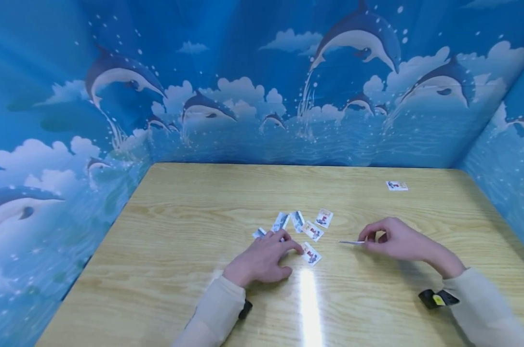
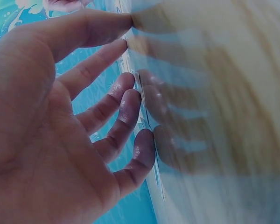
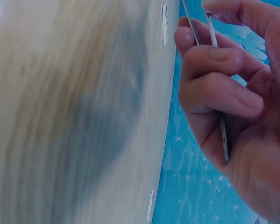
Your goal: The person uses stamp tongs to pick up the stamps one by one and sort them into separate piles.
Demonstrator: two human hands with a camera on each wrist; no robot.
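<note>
My left hand [image 1: 263, 258] reaches over a loose cluster of small picture cards, its fingers spread and fingertips resting down. The index fingertip touches the near printed card [image 1: 311, 254]; another card [image 1: 259, 233] lies partly beneath the fingers. Beyond it are a bluish card [image 1: 281, 221] and further cards [image 1: 324, 218]. In the left wrist view, the fingertips [image 2: 143, 144] meet the tabletop and thin card edges. To the right, my right hand [image 1: 392, 238] holds thin silvery tweezers [image 1: 351, 242] just above the table, pointing left. Its fingers wrap the tweezers [image 3: 212, 32] in the right wrist view.
A single card [image 1: 396, 186] lies alone near the table's far right corner. The wood-grain table [image 1: 179, 202] meets blue dolphin-printed curtains [image 1: 244, 120] at its back and sides. A dark band with a yellow patch [image 1: 438, 300] is on the right wrist.
</note>
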